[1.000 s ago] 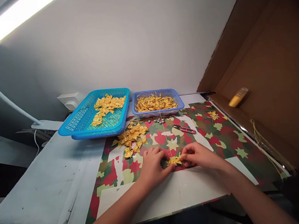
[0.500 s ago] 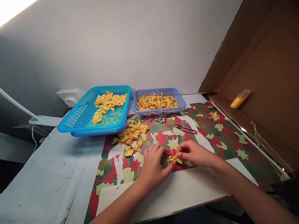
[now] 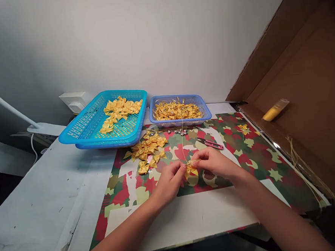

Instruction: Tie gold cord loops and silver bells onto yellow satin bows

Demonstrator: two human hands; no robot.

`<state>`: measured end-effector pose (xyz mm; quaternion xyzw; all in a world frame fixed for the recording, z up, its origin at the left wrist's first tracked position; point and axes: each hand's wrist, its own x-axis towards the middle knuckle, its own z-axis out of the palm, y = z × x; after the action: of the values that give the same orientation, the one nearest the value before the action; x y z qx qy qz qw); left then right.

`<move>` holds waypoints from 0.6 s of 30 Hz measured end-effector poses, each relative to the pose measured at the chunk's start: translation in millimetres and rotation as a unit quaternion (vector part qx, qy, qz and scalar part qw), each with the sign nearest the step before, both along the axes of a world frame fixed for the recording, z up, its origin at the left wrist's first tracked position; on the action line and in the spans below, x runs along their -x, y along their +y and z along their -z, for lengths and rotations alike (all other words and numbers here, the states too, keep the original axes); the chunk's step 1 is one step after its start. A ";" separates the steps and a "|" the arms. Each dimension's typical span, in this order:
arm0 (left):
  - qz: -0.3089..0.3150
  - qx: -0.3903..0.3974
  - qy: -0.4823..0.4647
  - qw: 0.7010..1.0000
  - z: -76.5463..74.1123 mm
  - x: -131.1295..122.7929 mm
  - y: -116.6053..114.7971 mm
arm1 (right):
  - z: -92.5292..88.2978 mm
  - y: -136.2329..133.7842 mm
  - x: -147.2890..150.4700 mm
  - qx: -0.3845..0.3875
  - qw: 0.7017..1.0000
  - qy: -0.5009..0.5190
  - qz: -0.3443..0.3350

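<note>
My left hand (image 3: 169,180) and my right hand (image 3: 212,162) are closed together on a small yellow ribbon bow (image 3: 192,171), lifted just above the patterned sheet (image 3: 243,155). A thin gold cord (image 3: 183,139) runs from the bow up toward the smaller blue basket (image 3: 155,103), which holds several bows with gold cord. My right fingers pinch the cord at the bow's middle. A loose pile of yellow bows (image 3: 147,149) lies just left of my hands.
A turquoise basket (image 3: 79,132) with several bows stands at the back left. Pink thread snips (image 3: 211,143) and small silver bells (image 3: 180,131) lie beyond my hands. One bow (image 3: 243,127) sits at the right. A cardboard wall (image 3: 310,94) with a yellow tube (image 3: 275,110) borders the right.
Both hands have lifted the bow off the sheet and drawn it slightly away from me; my right fingers have pulled the gold cord taut across it.
</note>
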<state>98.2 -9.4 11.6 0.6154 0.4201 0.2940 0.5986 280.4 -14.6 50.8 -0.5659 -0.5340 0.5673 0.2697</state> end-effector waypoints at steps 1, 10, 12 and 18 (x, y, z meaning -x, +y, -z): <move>0.000 0.006 -0.003 1.000 0.1 -0.2 0.4 | -0.6 0.6 0.7 -0.003 1.000 -0.002 0.001; -0.013 0.038 -0.028 0.999 2.1 -0.5 1.5 | -4.1 -1.1 7.2 0.004 1.000 0.006 0.018; -0.017 0.043 -0.029 0.998 1.3 -0.6 1.6 | -3.1 -0.8 7.9 -0.002 1.000 0.006 0.021; -0.001 0.045 -0.053 0.998 -1.8 -1.8 -0.1 | -3.0 -0.6 9.4 -0.004 0.999 0.005 0.034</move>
<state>100.0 -9.5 13.4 0.5707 0.4012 0.3079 0.6470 271.0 -15.1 53.8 -0.5800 -0.5154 0.5584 0.2934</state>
